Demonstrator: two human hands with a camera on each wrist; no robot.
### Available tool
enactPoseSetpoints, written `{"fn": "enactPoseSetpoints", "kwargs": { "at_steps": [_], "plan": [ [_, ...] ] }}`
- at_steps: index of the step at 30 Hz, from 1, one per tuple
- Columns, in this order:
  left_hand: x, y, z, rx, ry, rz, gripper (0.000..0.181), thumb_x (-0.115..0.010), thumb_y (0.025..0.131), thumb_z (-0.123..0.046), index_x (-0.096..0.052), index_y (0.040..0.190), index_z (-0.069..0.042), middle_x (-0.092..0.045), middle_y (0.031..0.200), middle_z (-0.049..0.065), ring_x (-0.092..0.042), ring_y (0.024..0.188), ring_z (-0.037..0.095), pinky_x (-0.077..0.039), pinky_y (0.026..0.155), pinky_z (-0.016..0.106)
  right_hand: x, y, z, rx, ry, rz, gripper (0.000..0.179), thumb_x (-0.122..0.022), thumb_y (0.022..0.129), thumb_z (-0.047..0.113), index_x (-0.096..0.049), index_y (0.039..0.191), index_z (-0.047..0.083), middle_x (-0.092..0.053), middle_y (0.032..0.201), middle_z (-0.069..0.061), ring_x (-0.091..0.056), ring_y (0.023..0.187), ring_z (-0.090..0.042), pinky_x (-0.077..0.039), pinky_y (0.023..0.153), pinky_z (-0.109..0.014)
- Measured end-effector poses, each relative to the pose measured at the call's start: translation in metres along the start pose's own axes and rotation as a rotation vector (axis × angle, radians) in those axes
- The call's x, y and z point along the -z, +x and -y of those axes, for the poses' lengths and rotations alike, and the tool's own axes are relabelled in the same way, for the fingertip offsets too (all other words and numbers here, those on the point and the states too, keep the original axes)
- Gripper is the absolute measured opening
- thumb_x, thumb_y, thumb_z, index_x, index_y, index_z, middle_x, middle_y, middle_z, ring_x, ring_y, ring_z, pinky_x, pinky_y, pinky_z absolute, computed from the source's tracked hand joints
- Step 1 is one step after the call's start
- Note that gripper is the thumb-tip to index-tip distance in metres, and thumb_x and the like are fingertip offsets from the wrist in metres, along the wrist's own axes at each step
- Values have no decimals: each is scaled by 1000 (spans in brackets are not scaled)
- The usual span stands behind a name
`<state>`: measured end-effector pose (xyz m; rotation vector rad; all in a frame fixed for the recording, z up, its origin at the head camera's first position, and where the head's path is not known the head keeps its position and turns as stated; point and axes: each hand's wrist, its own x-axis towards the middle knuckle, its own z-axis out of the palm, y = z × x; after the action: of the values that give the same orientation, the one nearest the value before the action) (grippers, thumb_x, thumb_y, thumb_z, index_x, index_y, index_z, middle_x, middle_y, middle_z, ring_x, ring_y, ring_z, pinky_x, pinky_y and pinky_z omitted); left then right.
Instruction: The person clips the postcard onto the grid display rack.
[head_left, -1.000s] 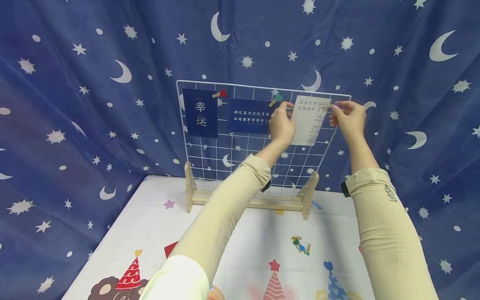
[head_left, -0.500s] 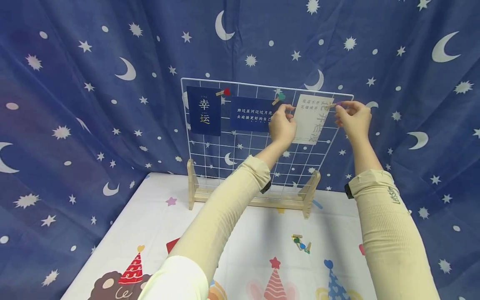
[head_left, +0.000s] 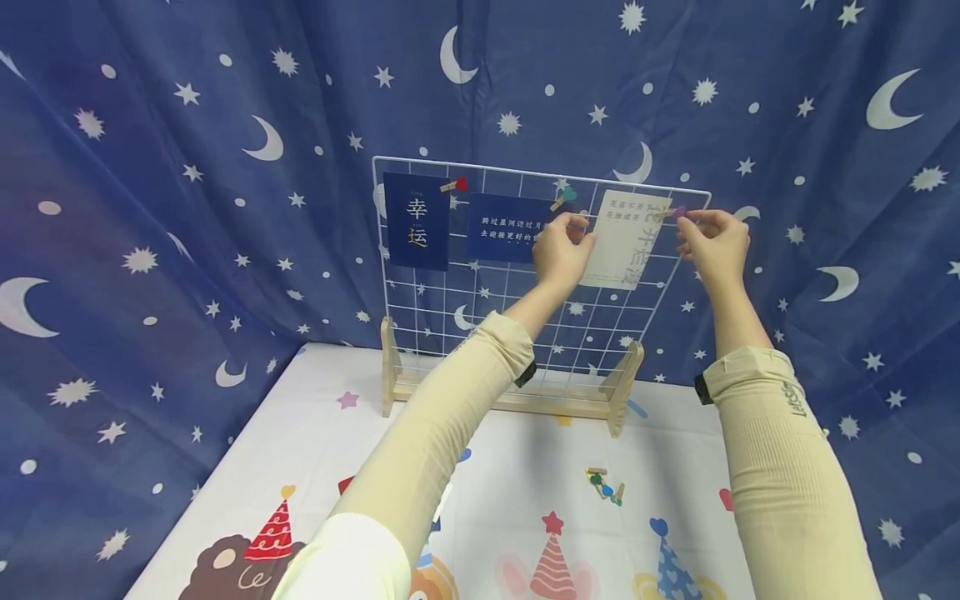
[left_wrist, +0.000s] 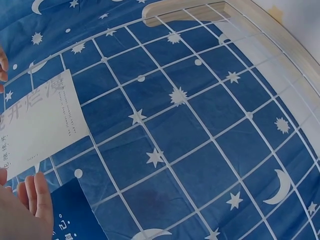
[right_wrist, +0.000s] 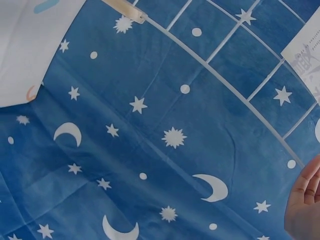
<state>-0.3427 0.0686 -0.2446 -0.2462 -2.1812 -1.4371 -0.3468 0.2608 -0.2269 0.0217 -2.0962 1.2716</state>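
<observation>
A white card with printed characters [head_left: 618,250] hangs upright at the right of the white wire grid [head_left: 517,296]. My right hand [head_left: 720,246] has thumb and index finger pinched at the purple end of a small wooden clothespin [head_left: 670,213] on the card's upper right edge. My left hand [head_left: 561,254] is at the card's left edge, its thumb by the edge and its fingers loosely bent. It covers part of a blue card [head_left: 502,225]. In the left wrist view, the left fingers [left_wrist: 37,197] lie just outside the white card's edge.
Another blue card [head_left: 415,223] hangs at the grid's left, with a red-heart clothespin [head_left: 456,184] beside it. A green clothespin [head_left: 564,197] is on the middle card. The grid stands on a wooden base [head_left: 510,402]. Several loose clothespins [head_left: 605,486] lie on the white tablecloth.
My right hand has drawn slightly rightward along the clothespin, baring its purple end. The left hand has shifted slightly left from the white card's edge. The head view has drifted a little.
</observation>
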Motion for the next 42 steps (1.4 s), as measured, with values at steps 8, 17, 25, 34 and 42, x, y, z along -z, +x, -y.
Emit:
{"fn": "enactPoseSetpoints", "kwargs": {
  "at_steps": [8,17,25,34,42],
  "plan": [
    [5,-5,11,-8,13,61,33,-69,86,-29,-62,111,-9,-69,100,7,-64,92,18,-43,72,21,-3,-3,-13,18,-52,-17,36,-62,90,23,-60,117,-1,-64,81,14,-52,53,15,-47,57,-5],
    [17,-6,23,-42,-65,82,37,-69,85,-32,-62,113,-9,-69,101,9,-64,92,19,-45,69,20,-3,-8,-17,3,-2,-2,35,-62,89,18,-58,116,-4,-56,74,24,-53,55,13,-47,58,-4],
    [26,-14,38,21,-87,78,31,-65,88,-33,-66,106,-9,-70,99,9,-64,88,22,-44,64,19,-1,-20,-26,-8,-9,-1,36,-61,89,17,-56,120,-3,-51,70,27,-53,56,13,-45,57,-3],
    [37,-26,55,49,-96,80,35,-64,87,-36,-64,109,-8,-69,99,11,-64,85,23,-42,60,17,-2,-34,-38,15,-42,20,37,-61,90,18,-57,119,-3,-49,73,27,-50,61,15,-43,59,-2],
    [55,-31,65,67,-124,213,42,-60,90,-40,-59,119,-9,-65,112,12,-61,99,26,-51,76,30,-2,-46,-44,32,-63,60,36,-61,90,20,-58,119,-1,-48,78,22,-50,64,12,-42,60,-3]
  ]
}}
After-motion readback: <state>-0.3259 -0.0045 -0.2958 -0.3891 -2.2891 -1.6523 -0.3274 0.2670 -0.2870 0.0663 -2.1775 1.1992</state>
